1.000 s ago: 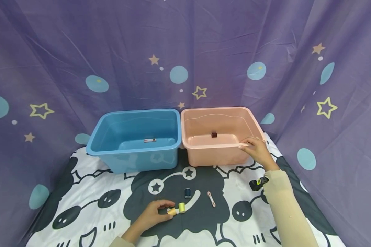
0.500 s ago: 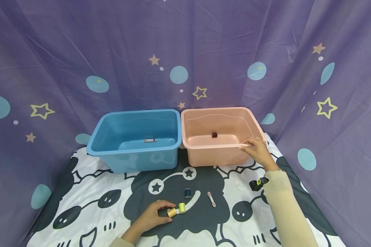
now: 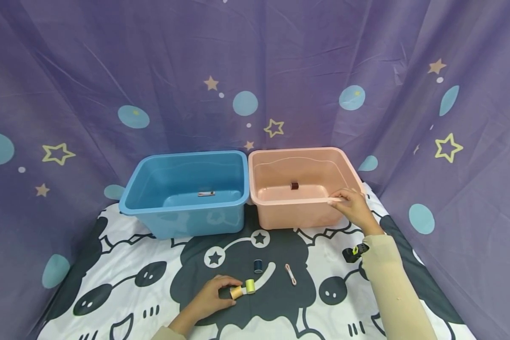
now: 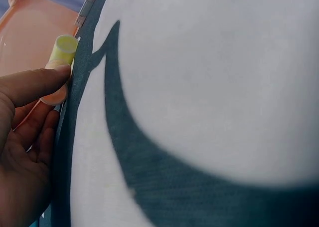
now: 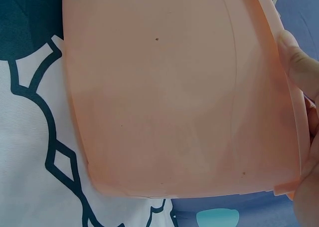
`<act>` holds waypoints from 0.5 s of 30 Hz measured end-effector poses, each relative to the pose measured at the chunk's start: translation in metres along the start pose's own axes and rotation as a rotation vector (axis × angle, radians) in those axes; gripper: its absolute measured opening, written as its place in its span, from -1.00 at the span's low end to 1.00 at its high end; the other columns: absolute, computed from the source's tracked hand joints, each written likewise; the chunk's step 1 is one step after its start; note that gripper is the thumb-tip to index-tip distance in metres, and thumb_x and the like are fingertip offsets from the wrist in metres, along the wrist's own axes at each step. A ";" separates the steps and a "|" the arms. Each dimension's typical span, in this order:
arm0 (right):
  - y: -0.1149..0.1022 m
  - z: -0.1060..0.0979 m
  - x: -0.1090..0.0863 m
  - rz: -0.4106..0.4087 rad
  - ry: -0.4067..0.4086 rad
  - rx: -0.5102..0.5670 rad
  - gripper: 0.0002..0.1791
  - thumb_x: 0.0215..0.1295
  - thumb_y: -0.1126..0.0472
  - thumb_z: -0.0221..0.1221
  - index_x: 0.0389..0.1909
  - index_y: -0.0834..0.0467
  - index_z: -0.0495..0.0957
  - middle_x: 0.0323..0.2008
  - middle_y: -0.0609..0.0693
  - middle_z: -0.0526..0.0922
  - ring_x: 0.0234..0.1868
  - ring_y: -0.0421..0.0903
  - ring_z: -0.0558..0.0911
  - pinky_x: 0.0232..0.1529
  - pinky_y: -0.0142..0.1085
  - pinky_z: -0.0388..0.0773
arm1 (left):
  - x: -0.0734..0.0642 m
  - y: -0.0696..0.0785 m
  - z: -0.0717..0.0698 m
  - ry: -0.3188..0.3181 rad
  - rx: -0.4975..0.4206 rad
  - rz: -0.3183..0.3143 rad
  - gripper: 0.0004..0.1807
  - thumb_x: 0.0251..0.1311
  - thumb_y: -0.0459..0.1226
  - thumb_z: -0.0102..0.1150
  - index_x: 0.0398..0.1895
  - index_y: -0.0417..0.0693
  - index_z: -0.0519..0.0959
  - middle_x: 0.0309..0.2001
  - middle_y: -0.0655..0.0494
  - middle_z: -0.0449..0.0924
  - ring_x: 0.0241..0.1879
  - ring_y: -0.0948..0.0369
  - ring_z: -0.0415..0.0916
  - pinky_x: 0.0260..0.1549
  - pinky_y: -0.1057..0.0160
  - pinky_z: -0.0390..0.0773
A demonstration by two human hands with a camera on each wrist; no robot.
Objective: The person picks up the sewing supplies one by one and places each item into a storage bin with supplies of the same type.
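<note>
In the head view my left hand (image 3: pixel 214 295) has its thumb and fingers around an orange thread spool (image 3: pixel 236 293) on the patterned cloth. The left wrist view shows the thumb lying across that spool, with fingers curled on its other side. A yellow thread spool (image 3: pixel 250 286) stands right beside it. My right hand (image 3: pixel 352 205) pinches the front rim of the pink plastic tub (image 3: pixel 297 215), near its right corner. In the right wrist view the thumb lies on one side of the rim, with fingers behind it. A dark brown spool (image 3: pixel 294 186) lies inside this tub.
Left of the pink tub stands a blue tub (image 3: pixel 191 222) holding a small slim pale piece (image 3: pixel 206 193). A navy spool (image 3: pixel 258 266) and a slim pink-and-white piece (image 3: pixel 291 275) lie on the cloth. A purple curtain (image 3: pixel 306 66) hangs behind.
The left thumb has shifted slightly toward the front, and the orange spool has turned a little. My right hand has stayed on the pink tub's rim.
</note>
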State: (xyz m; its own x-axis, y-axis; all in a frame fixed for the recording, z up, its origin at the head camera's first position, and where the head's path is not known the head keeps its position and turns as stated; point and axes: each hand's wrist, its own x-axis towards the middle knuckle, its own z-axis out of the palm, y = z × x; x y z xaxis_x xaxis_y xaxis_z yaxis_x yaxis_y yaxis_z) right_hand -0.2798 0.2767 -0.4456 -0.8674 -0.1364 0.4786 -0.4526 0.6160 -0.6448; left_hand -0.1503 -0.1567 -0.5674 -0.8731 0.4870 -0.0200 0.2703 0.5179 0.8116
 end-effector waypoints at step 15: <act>-0.001 -0.001 -0.001 -0.025 0.002 -0.012 -0.90 0.03 0.35 0.35 -0.41 0.23 0.64 -0.38 0.10 0.66 -0.27 -0.02 0.47 -0.14 -0.22 0.20 | 0.001 0.001 0.001 0.012 0.003 -0.017 -0.56 -0.12 -0.17 0.46 -0.07 0.15 0.63 -0.09 0.27 0.62 -0.12 0.33 0.43 -0.10 0.29 0.47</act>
State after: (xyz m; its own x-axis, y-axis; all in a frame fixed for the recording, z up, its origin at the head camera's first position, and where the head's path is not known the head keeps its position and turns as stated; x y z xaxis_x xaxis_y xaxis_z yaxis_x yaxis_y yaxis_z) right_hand -0.2785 0.2765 -0.4448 -0.8553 -0.1505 0.4957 -0.4717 0.6219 -0.6251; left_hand -0.1505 -0.1555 -0.5671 -0.8827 0.4692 -0.0268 0.2562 0.5283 0.8095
